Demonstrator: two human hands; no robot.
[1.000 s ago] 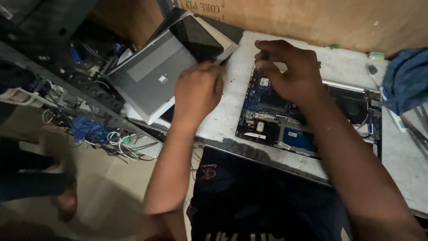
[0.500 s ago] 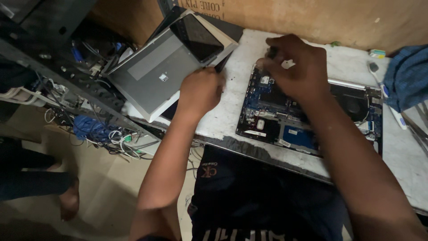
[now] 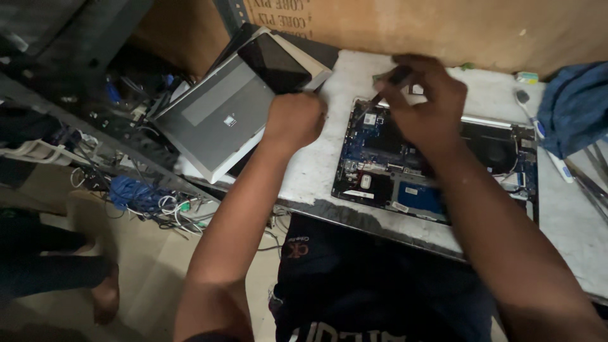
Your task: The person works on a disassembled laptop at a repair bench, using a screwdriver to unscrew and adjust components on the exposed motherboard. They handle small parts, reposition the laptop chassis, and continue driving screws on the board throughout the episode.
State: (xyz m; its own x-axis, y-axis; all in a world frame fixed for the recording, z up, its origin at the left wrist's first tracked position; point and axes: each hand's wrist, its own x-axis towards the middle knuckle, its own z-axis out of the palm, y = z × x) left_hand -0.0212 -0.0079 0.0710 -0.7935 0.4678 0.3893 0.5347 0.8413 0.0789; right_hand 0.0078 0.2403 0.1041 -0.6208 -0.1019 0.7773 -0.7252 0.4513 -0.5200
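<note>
Blue circuit board fills the opened laptop base (image 3: 437, 168), which lies flat on the pale, worn surface (image 3: 316, 171) with its cover off: I see a dark block across the upper middle, a blue rectangular part near the front edge and small white labels on the board. My right hand (image 3: 421, 104) hovers over the base's upper left corner, fingers pinched narrow on a small dark tool (image 3: 394, 79) whose tip points down at the board. My left hand (image 3: 294, 120) rests curled into a fist on the surface just left of the base; whether it holds anything I cannot tell. A closed silver laptop (image 3: 218, 120) lies further left, with a dark tablet (image 3: 273, 62) on it. Blue cloth (image 3: 573, 107) sits at the far right.
</note>
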